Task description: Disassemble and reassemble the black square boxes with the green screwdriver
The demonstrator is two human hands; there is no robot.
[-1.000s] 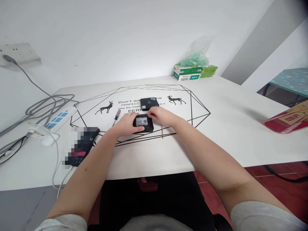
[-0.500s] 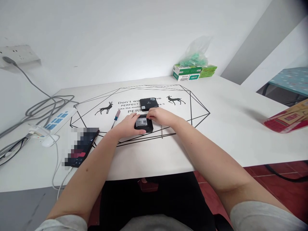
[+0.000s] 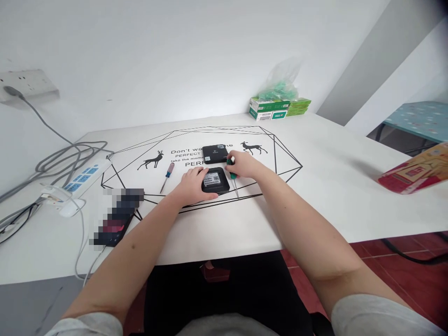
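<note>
My left hand (image 3: 196, 187) is closed on the left edge of a black square device (image 3: 217, 187) with a white label, lying on the white table. Just right of it, my right hand (image 3: 241, 164) grips the green handle of a screwdriver (image 3: 233, 175), whose metal shaft points toward the table's front edge. Behind the device lies a second black square piece (image 3: 213, 153) with small stickers. Another screwdriver (image 3: 169, 171), with a red and blue handle, rests to the left of my left hand.
A phone (image 3: 122, 217) and a power strip (image 3: 84, 179) with coiled grey cables (image 3: 70, 158) lie at the left. Green and white boxes (image 3: 269, 105) bearing a plastic bag (image 3: 283, 81) stand at the back. A red package (image 3: 415, 171) is at the right.
My right hand has left the labelled device and closed on the green-handled screwdriver beside it. The device and my left hand have shifted slightly right.
</note>
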